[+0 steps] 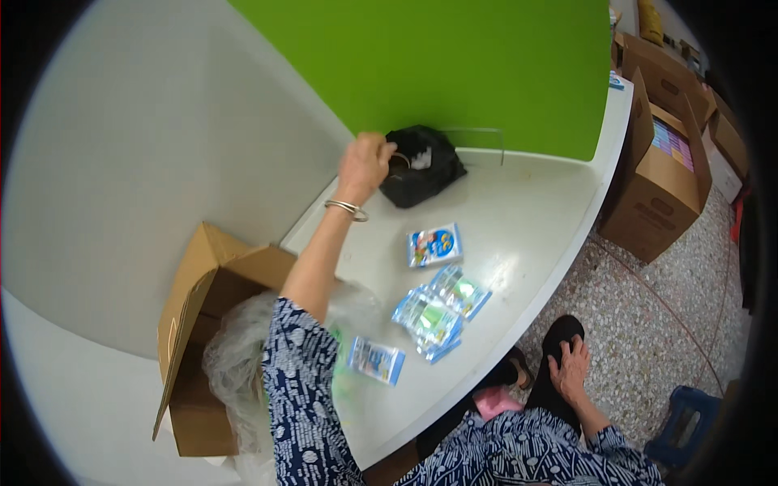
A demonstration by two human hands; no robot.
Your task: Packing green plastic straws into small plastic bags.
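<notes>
L hand (364,168) outstretched, fingers curled by blk bag (429,180), can't tell grip; R hand (571,373) open on leg (564,326).

Left hand (366,168) up at black bag (433,180)! Blue-white packets (428,317) lie between hands; right hand (570,371) rests on dark-clad knee (561,329).

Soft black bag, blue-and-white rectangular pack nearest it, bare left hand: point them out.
Soft black bag (431,180): head view, on its near side.
Blue-and-white rectangular pack (435,245): head view, on its upper face.
Bare left hand (362,169): head view, on its back.
</notes>
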